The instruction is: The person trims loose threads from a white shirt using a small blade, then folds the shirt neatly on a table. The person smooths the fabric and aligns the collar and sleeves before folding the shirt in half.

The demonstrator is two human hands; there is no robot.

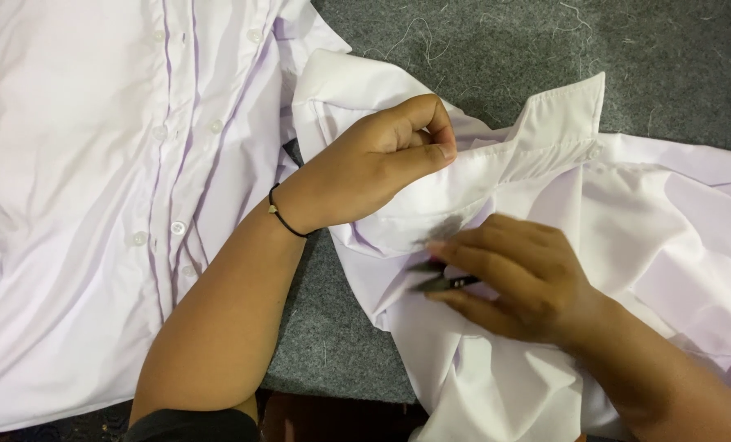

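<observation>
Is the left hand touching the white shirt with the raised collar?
Touching. The head view shows the left hand pinching and pressing the white collared shirt; no gap shows between them.

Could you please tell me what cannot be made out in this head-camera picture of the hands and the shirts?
- Thread snips: mostly covered by the right hand; blade tips motion-blurred.
- What the left hand pinches: hidden inside its curled fingers, against the white shirt.
- Buttoned shirt: cut off by the left and top edges.
- Grey mat: threads too small to count.
</observation>
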